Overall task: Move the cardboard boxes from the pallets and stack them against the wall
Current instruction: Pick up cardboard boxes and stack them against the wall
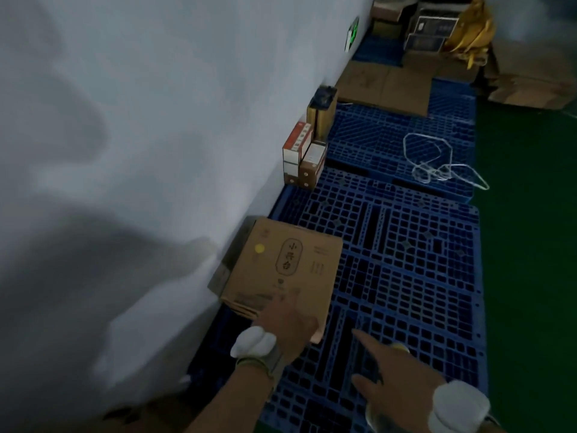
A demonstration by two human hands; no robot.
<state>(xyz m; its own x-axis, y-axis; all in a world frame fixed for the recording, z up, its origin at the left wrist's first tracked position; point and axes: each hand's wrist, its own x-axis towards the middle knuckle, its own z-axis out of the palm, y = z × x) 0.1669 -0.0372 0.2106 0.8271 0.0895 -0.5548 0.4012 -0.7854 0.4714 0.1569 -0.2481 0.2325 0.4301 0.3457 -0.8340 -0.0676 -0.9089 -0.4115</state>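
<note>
Dim bluish light, soft overall blur, broad shadow on the wall point(131, 182), wide-angle bending at edges

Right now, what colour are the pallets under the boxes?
Blue pallets, clearest in the head view.

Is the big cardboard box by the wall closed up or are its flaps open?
Closed: the cardboard box shows a flat printed top with no raised flaps. The left hand rests on its near edge. Sealing tape cannot be told.
</note>
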